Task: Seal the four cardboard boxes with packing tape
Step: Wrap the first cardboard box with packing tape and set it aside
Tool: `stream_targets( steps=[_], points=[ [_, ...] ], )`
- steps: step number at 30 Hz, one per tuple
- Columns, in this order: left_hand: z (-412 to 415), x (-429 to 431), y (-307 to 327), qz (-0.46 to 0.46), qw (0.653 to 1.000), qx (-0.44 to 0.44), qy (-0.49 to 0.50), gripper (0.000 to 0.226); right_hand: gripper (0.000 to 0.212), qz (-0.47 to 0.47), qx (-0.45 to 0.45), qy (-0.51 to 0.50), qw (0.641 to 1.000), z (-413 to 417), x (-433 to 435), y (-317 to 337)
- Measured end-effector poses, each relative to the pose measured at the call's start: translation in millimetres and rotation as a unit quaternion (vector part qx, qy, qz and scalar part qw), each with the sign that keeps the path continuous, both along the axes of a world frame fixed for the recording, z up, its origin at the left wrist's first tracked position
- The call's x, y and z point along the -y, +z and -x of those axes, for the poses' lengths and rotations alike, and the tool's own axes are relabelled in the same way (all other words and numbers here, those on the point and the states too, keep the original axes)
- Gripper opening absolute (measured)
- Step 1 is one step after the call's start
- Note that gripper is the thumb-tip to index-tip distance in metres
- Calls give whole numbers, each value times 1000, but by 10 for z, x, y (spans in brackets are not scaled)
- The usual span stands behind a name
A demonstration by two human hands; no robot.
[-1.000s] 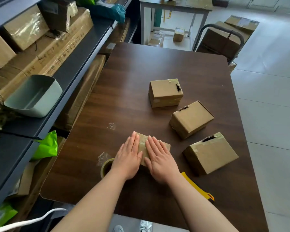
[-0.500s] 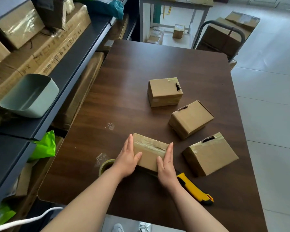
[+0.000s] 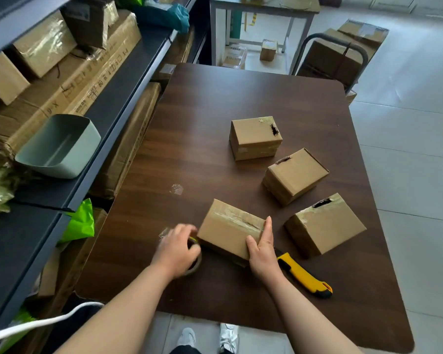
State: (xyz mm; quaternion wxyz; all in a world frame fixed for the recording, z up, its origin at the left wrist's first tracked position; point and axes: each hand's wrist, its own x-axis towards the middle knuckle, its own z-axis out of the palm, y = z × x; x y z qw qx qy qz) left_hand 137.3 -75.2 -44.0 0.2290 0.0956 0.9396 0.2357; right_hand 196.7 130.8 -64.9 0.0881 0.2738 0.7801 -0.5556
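Note:
Four cardboard boxes stand on the dark wooden table [image 3: 215, 103]. The nearest box [image 3: 228, 227] carries a strip of clear tape along its top seam. My right hand [image 3: 262, 247] holds that box's right near corner, forefinger straight up its side and thumb on the front face. My left hand [image 3: 177, 249] is blurred and curls over the tape roll [image 3: 196, 265] just left of the box. The other boxes sit behind and to the right: one far [image 3: 255, 137], one in the middle [image 3: 296, 175], one near right [image 3: 325, 224], each with a dark torn hole.
A yellow utility knife [image 3: 304, 275] lies by my right wrist. Scraps of clear tape [image 3: 177, 189] stick to the tabletop. Shelving [image 3: 118, 80] with cartons and a grey-green bin [image 3: 59, 146] runs along the left. A trolley [image 3: 330, 54] with boxes stands beyond the table's far edge.
My hands went from pressing flat on the box top to its sides. Then my left hand left the box and dropped onto the tape roll; the right stayed at the box's corner.

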Motion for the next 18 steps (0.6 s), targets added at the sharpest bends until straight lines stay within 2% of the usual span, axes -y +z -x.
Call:
stream_targets(
  steps=[3, 6, 8, 10, 12, 14, 16, 18],
  points=[
    [-173, 251, 4, 113, 979, -26, -168, 45, 76, -14, 10, -16, 1000, -43, 73, 24],
    [-229, 366, -20, 177, 949, -37, -259, 49, 77, -27, 20, -33, 999, -93, 151, 51],
    [-243, 441, -66, 217, 922, -53, -315, 39, 77, -34, 25, -42, 998, -123, 197, 79],
    [-258, 516, -70, 201, 924, -62, -320, 30, 76, -42, 30, -51, 997, -147, 242, 98],
    [-272, 566, -20, 113, 962, -40, -246, 24, 76, -51, 37, -62, 996, -182, 292, 93],
    [-263, 620, 51, -15, 993, 15, -113, 21, 76, -60, 38, -72, 995, -234, 365, 89],
    [-227, 670, 163, -140, 986, 94, 12, 19, 77, -62, 41, -83, 994, -278, 430, 91],
    [-188, 721, 287, -250, 952, 142, 104, 17, 79, -61, 54, -88, 993, -302, 471, 128]
  ],
)
